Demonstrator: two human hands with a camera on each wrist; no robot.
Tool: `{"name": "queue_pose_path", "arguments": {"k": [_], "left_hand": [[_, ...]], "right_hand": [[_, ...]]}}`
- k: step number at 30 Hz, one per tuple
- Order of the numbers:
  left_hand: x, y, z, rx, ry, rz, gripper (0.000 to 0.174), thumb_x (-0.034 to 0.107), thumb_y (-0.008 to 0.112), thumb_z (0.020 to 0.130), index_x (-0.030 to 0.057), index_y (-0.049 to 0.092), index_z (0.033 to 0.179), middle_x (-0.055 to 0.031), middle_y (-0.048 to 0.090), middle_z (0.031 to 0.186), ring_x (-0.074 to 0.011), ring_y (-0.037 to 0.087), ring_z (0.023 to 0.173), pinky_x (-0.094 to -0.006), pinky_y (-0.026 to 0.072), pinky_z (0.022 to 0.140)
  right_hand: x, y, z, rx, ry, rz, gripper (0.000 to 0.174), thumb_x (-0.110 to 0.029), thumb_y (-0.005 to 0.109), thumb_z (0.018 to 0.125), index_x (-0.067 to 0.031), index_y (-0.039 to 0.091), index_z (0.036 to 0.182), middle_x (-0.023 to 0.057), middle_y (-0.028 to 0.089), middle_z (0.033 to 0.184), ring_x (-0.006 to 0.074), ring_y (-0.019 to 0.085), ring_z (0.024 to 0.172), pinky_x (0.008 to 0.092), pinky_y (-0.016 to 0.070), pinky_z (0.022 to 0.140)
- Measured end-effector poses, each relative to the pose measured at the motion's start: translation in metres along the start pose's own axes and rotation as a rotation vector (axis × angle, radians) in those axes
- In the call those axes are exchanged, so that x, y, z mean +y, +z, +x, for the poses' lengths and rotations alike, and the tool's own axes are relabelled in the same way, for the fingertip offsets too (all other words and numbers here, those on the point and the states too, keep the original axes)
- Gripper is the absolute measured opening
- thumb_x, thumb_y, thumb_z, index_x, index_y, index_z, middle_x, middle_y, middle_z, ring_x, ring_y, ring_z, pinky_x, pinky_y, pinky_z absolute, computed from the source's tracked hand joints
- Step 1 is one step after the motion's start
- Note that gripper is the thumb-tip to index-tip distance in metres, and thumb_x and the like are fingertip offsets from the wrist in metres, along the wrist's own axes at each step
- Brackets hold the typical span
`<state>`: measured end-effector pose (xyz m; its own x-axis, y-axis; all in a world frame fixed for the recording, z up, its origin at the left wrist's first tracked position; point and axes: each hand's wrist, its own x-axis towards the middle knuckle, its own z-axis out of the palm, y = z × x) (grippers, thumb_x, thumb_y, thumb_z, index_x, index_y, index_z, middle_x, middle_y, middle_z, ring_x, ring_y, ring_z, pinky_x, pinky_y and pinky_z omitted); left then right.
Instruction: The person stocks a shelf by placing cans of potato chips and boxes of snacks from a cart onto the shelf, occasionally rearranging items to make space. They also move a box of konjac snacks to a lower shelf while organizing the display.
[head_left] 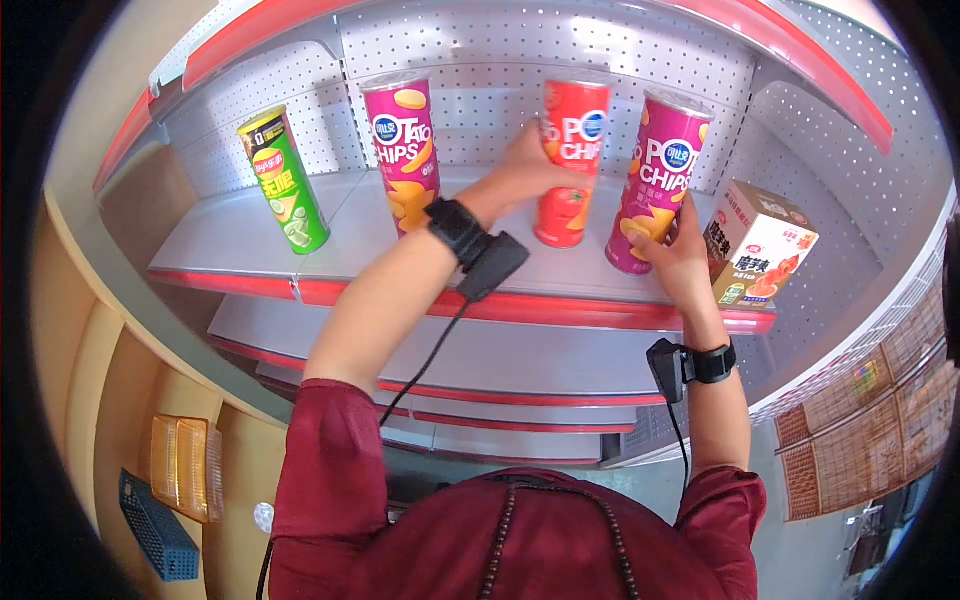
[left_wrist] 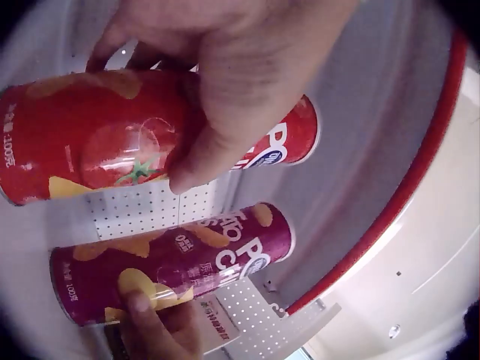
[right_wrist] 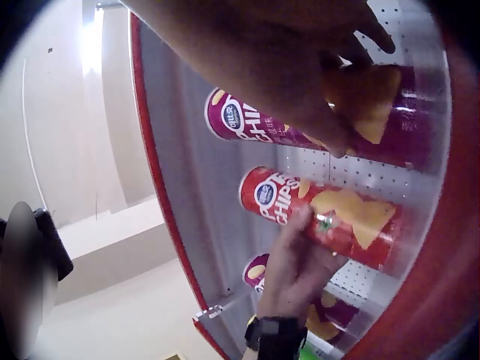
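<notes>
My left hand [head_left: 532,168] grips a red can of potato chips [head_left: 573,215], its thumb across the front and its fingers behind in the left wrist view. A tomato picture shows on this can [left_wrist: 120,150]. To the right, my right hand [head_left: 680,262] holds a purple can of potato chips [head_left: 655,190] low on its side, with the thumb on the front. Both cans stand upright at the upper shelf, side by side with a gap between them. Left of my left hand stands another purple chip can [head_left: 400,150], partly covered by the wrist strap.
A green chip can [head_left: 285,185] stands farther left on the shelf [head_left: 345,235]. At the right end sits a brown and white box [head_left: 760,245], close to my right hand. A red edge strip runs along the front. Lower shelves [head_left: 540,372] lie beneath; a perforated panel stands behind.
</notes>
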<state>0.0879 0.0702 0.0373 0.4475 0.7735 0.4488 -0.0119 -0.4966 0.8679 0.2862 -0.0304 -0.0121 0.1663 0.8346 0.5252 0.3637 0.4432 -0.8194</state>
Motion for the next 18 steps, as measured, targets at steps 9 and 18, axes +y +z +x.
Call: {"name": "queue_pose_path", "arguments": {"k": [9, 18], "left_hand": [[-0.006, -0.038, -0.037, 0.109, -0.115, 0.029, 0.064, 0.015, 0.077, 0.063, -0.0006, 0.045, 0.115, -0.0127, 0.059, 0.104, -0.0194, 0.059, 0.094, -0.0333, 0.0479, 0.082], [0.040, -0.084, -0.109, 0.859, 0.305, 0.758, 0.085, 0.016, 0.078, 0.063, -0.0019, 0.028, 0.129, -0.0163, 0.041, 0.126, -0.0214, 0.050, 0.106, -0.0316, 0.0439, 0.084]], "right_hand": [[-0.002, 0.016, 0.016, -0.103, 0.075, 0.062, 0.078, -0.010, 0.073, 0.072, 0.0003, 0.024, 0.131, 0.0132, 0.054, 0.111, 0.0194, 0.055, 0.100, 0.0309, 0.0472, 0.082], [-0.015, 0.005, 0.000, -0.129, 0.078, 0.061, 0.069, -0.008, 0.072, 0.073, -0.0011, 0.030, 0.127, 0.0115, 0.054, 0.111, 0.0211, 0.054, 0.102, 0.0322, 0.0482, 0.082]]}}
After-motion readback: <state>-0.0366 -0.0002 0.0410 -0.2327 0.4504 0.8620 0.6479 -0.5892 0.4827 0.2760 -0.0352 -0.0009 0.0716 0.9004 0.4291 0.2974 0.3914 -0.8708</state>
